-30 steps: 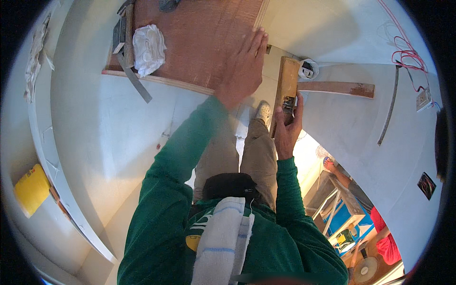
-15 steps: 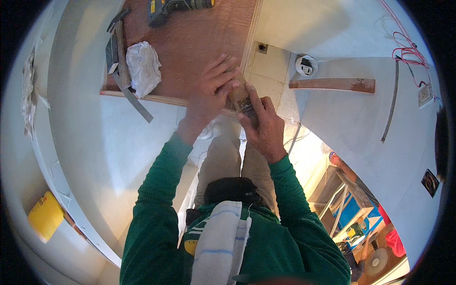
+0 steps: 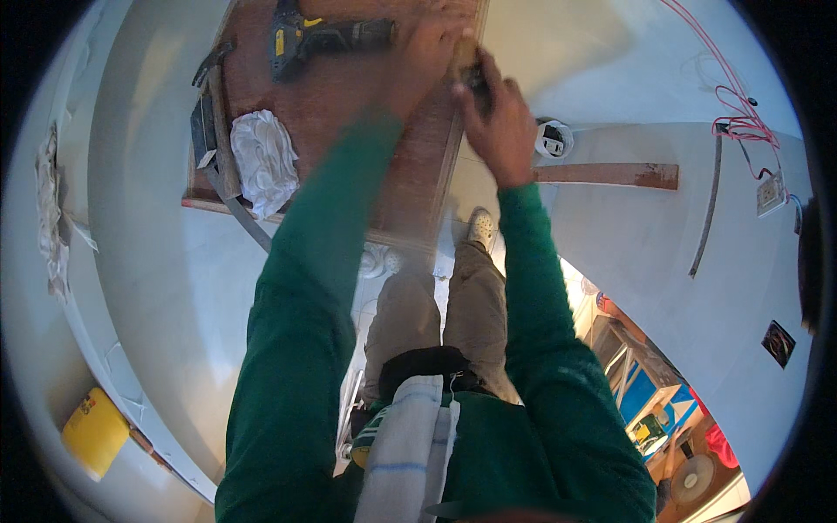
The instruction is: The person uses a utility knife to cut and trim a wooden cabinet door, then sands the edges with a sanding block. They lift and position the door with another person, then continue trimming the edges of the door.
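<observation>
Along the left edge of the tabletop point(image 3: 323, 105), I see a hammer point(image 3: 225, 131) with a brown handle, and just beside it, near the close left corner, a crumpled white cloth point(image 3: 263, 161). Farther up, away from the close edge, lies a black drill point(image 3: 327, 37) with yellow marks. Next comes the left hand point(image 3: 432, 52), blurred at the far part of the right edge, beside the front of the wooden plane; I cannot tell from my feed whether its fingers are closed on the tool or only against it.

The plane point(image 3: 471, 65) is at that right edge, a narrow block, tan at its front and dark toward the palm, its back half mostly covered. The right hand point(image 3: 501, 126) grips it from behind, thumb on one side and fingers on the other. Past the right edge I get a white tub point(image 3: 567, 142) and a flat brown strip of wood point(image 3: 606, 175).

Half a second ago I had the plane by the close right corner; now both hands have carried it farther up the right edge, the arms stretched out, and more of the drill shows.
</observation>
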Action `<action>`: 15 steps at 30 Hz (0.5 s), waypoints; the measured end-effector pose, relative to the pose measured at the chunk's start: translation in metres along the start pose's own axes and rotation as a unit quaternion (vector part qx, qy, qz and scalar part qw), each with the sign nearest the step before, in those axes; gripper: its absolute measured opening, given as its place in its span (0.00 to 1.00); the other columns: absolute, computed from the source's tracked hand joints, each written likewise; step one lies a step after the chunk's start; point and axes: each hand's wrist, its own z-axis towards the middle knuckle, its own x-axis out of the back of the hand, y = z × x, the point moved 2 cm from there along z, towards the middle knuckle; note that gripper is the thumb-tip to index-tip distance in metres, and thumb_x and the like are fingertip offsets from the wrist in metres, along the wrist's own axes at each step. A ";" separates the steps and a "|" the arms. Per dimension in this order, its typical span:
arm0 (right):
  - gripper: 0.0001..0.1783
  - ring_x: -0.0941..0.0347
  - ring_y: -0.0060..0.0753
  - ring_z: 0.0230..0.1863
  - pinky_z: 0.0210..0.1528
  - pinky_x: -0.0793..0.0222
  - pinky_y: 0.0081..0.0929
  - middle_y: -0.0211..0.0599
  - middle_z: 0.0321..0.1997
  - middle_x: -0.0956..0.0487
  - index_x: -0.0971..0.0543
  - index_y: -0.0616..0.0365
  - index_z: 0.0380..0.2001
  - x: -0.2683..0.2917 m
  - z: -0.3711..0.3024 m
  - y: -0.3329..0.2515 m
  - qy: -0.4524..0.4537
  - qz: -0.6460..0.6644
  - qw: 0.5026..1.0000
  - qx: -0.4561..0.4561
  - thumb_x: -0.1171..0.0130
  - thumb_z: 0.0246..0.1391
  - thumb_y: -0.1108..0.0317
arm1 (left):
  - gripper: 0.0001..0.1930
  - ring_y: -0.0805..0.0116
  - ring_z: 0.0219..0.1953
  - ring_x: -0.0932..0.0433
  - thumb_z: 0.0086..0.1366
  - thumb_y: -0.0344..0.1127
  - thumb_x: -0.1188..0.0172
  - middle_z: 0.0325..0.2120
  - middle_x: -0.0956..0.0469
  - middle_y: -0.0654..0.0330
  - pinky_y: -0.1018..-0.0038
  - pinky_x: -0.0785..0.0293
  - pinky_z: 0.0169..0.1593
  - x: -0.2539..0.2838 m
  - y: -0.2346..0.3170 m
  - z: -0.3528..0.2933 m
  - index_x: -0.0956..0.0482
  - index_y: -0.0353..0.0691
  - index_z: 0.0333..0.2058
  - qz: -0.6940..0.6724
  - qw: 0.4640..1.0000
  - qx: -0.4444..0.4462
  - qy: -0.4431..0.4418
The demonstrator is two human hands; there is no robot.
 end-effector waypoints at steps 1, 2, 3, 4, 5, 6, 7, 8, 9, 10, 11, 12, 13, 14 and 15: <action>0.43 0.13 0.61 0.46 0.41 0.17 0.56 0.53 0.48 0.16 0.31 0.42 0.82 -0.002 0.020 0.005 -0.022 -0.020 0.999 -0.022 0.31 0.69 0.45 | 0.17 0.47 0.73 0.25 0.80 0.36 0.39 0.64 0.16 0.49 0.53 0.29 0.76 0.000 -0.001 0.018 0.11 0.38 0.60 -0.018 1.000 0.015 -0.007; 0.41 0.15 0.61 0.53 0.49 0.18 0.55 0.56 0.55 0.17 0.31 0.46 0.82 -0.002 0.038 0.010 -0.042 -0.004 0.999 -0.034 0.33 0.72 0.48 | 0.17 0.45 0.69 0.22 0.80 0.35 0.40 0.62 0.15 0.46 0.53 0.27 0.73 0.003 -0.002 0.037 0.11 0.37 0.60 -0.037 0.999 0.031 -0.016; 0.39 0.16 0.61 0.59 0.56 0.19 0.54 0.59 0.62 0.18 0.31 0.50 0.82 -0.002 0.056 0.017 -0.070 0.010 0.996 -0.057 0.36 0.74 0.51 | 0.17 0.43 0.65 0.20 0.80 0.34 0.41 0.60 0.15 0.44 0.53 0.25 0.70 0.005 -0.002 0.052 0.12 0.36 0.61 -0.056 0.997 0.047 -0.025; 0.38 0.18 0.61 0.66 0.64 0.20 0.53 0.61 0.70 0.19 0.31 0.54 0.82 -0.003 0.068 0.023 -0.096 0.024 0.992 -0.081 0.38 0.76 0.54 | 0.18 0.42 0.62 0.17 0.81 0.34 0.42 0.57 0.14 0.42 0.53 0.23 0.68 0.008 0.000 0.064 0.13 0.34 0.61 -0.074 0.995 0.061 -0.033; 0.38 0.16 0.61 0.63 0.62 0.19 0.53 0.60 0.66 0.17 0.30 0.52 0.81 0.000 0.069 0.025 -0.061 0.046 0.996 -0.040 0.37 0.75 0.49 | 0.18 0.40 0.58 0.15 0.81 0.33 0.43 0.55 0.14 0.39 0.53 0.21 0.65 0.011 0.003 0.068 0.14 0.33 0.61 -0.093 0.992 0.077 -0.043; 0.39 0.15 0.61 0.60 0.60 0.19 0.52 0.60 0.62 0.15 0.29 0.50 0.81 0.005 0.066 0.026 -0.025 0.070 0.997 0.002 0.37 0.74 0.45 | 0.18 0.42 0.62 0.18 0.80 0.34 0.42 0.58 0.15 0.42 0.53 0.23 0.68 0.017 0.010 0.062 0.13 0.34 0.61 -0.074 0.994 0.061 -0.050; 0.40 0.13 0.61 0.57 0.58 0.18 0.52 0.59 0.57 0.13 0.28 0.48 0.80 0.008 0.061 0.023 0.015 0.095 0.994 0.046 0.36 0.74 0.41 | 0.18 0.44 0.67 0.21 0.80 0.34 0.41 0.62 0.16 0.45 0.53 0.26 0.71 0.025 0.019 0.048 0.13 0.36 0.61 -0.053 0.996 0.042 -0.057; 0.40 0.14 0.61 0.63 0.64 0.19 0.49 0.62 0.65 0.15 0.27 0.55 0.79 0.015 0.038 0.024 -0.009 0.070 0.997 0.011 0.33 0.73 0.46 | 0.18 0.46 0.71 0.24 0.80 0.35 0.39 0.65 0.17 0.48 0.52 0.28 0.74 0.033 0.032 0.026 0.12 0.37 0.62 -0.033 0.997 0.024 -0.064; 0.39 0.14 0.59 0.64 0.65 0.19 0.48 0.61 0.65 0.15 0.28 0.56 0.79 0.023 0.007 0.021 -0.018 0.080 0.996 0.022 0.32 0.73 0.50 | 0.18 0.48 0.76 0.27 0.79 0.35 0.38 0.68 0.18 0.50 0.52 0.30 0.78 0.041 0.047 0.000 0.12 0.38 0.62 -0.014 0.997 0.005 -0.071; 0.39 0.14 0.58 0.64 0.66 0.20 0.47 0.61 0.65 0.15 0.28 0.57 0.79 0.031 -0.030 0.015 -0.027 0.093 0.995 0.025 0.30 0.72 0.54 | 0.18 0.50 0.80 0.30 0.79 0.36 0.36 0.71 0.19 0.53 0.52 0.33 0.81 0.050 0.064 -0.026 0.11 0.40 0.62 0.005 0.997 -0.015 -0.078; 0.38 0.15 0.57 0.66 0.66 0.20 0.45 0.61 0.67 0.16 0.28 0.58 0.79 0.039 -0.069 0.007 -0.068 0.110 0.992 -0.005 0.29 0.71 0.61 | 0.20 0.49 0.80 0.31 0.78 0.35 0.36 0.72 0.20 0.53 0.52 0.33 0.81 0.062 0.081 -0.060 0.13 0.39 0.64 -0.009 0.994 0.025 -0.110; 0.42 0.15 0.58 0.66 0.64 0.18 0.44 0.58 0.65 0.16 0.29 0.55 0.81 0.046 -0.108 -0.004 -0.103 0.130 0.986 -0.034 0.28 0.69 0.58 | 0.21 0.48 0.81 0.31 0.77 0.33 0.35 0.73 0.21 0.53 0.52 0.33 0.81 0.077 0.101 -0.092 0.14 0.38 0.65 -0.020 0.990 0.054 -0.130; 0.46 0.14 0.57 0.61 0.62 0.17 0.45 0.53 0.61 0.16 0.32 0.50 0.83 0.055 -0.139 -0.010 -0.211 0.103 0.968 -0.090 0.27 0.67 0.55 | 0.22 0.47 0.81 0.32 0.76 0.32 0.35 0.73 0.22 0.52 0.52 0.33 0.81 0.093 0.121 -0.120 0.14 0.38 0.66 -0.030 0.985 0.083 -0.151; 0.48 0.13 0.55 0.53 0.54 0.14 0.46 0.50 0.57 0.17 0.34 0.43 0.85 0.059 -0.161 -0.019 -0.210 0.120 0.967 -0.074 0.27 0.66 0.52 | 0.22 0.46 0.81 0.32 0.76 0.29 0.35 0.73 0.22 0.52 0.52 0.33 0.81 0.101 0.135 -0.138 0.14 0.37 0.66 -0.031 0.980 0.102 -0.170; 0.49 0.16 0.58 0.46 0.44 0.16 0.52 0.51 0.54 0.21 0.37 0.40 0.86 0.060 -0.174 -0.025 -0.228 0.108 0.966 -0.053 0.29 0.67 0.51 | 0.22 0.45 0.81 0.32 0.76 0.28 0.35 0.73 0.22 0.52 0.52 0.33 0.81 0.108 0.144 -0.151 0.14 0.37 0.66 -0.057 0.978 0.117 -0.164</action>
